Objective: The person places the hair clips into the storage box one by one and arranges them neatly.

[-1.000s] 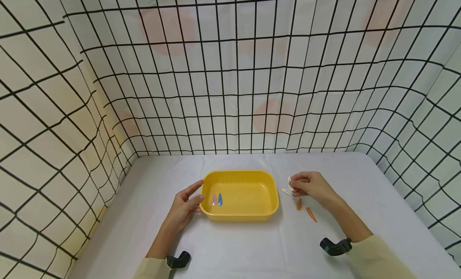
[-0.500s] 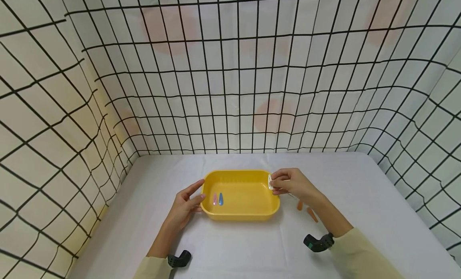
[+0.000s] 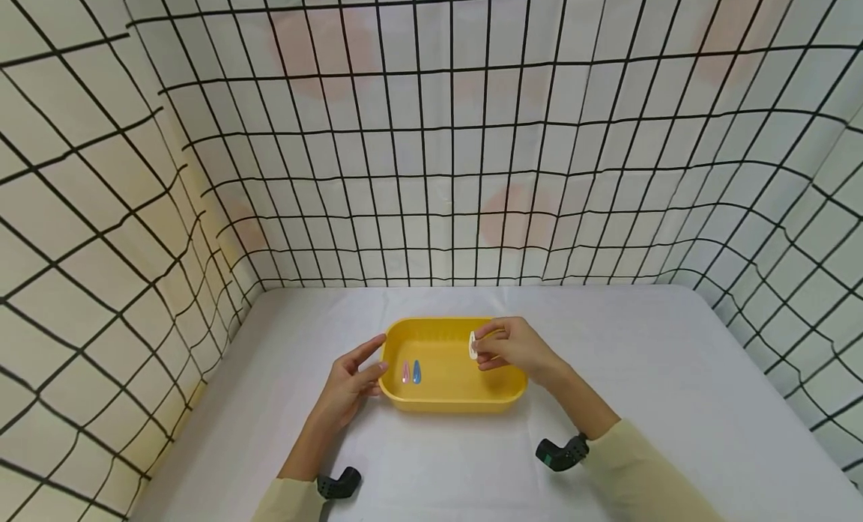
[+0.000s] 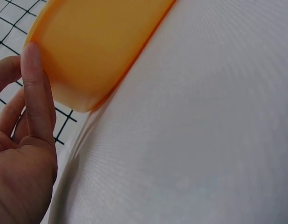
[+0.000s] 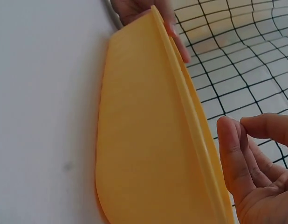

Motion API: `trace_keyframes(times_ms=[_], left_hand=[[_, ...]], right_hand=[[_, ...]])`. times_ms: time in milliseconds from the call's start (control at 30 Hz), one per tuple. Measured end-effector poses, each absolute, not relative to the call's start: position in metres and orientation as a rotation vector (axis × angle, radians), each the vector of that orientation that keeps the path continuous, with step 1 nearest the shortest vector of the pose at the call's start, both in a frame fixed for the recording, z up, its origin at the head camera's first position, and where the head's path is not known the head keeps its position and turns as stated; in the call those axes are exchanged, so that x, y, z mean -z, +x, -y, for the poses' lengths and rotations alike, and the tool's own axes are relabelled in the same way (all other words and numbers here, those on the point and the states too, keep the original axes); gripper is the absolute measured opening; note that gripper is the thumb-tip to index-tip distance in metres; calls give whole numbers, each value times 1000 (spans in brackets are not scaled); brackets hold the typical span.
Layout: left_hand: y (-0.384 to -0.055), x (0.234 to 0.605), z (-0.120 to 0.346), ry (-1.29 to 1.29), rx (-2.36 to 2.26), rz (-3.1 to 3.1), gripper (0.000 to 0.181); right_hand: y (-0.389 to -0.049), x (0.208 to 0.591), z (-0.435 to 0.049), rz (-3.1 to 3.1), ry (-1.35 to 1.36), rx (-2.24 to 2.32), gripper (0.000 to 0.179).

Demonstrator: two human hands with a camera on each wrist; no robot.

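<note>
My right hand [image 3: 518,350] pinches a white snap hair clip [image 3: 473,345] between thumb and fingertips, above the right half of a yellow tray [image 3: 458,407]. In the right wrist view the pinching fingers show beside the tray's long wall [image 5: 139,116], and the clip is hidden there. A pink hair clip [image 3: 406,372] and a blue hair clip [image 3: 416,371] lie side by side on the tray floor at the left. My left hand [image 3: 342,391] touches the tray's left end, thumb and index finger spread along the rim, as the left wrist view also shows with its thumb [image 4: 34,88].
A white cloth [image 3: 431,469] covers the table under the tray. Black grid netting [image 3: 445,170] over pale sheets encloses the back and both sides. Dark wrist cameras [image 3: 562,453] sit at both sleeves. My right forearm covers the table just right of the tray.
My right hand has carried the white hair clip leftward from the table beside the tray to over it. The orange clips and another white one are now hidden behind that arm. My left hand stays put.
</note>
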State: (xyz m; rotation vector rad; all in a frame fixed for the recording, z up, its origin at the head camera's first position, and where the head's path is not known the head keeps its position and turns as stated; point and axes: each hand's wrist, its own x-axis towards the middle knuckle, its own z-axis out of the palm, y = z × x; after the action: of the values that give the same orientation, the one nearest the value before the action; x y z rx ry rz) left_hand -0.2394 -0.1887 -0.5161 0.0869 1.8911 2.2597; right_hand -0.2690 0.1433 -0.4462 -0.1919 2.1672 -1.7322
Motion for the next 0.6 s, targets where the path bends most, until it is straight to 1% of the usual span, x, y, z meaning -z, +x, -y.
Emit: trace_keyframes(times_ms=[167,600], left_hand=[[-239,515,188,85,-2258,-1891,59],[-240,515,188,105,-2271,-1868,60]], right_hand=[[-269,448,-125,-2157,-207,1714,28],[-272,464,-81,-2239,-111,1619,16]])
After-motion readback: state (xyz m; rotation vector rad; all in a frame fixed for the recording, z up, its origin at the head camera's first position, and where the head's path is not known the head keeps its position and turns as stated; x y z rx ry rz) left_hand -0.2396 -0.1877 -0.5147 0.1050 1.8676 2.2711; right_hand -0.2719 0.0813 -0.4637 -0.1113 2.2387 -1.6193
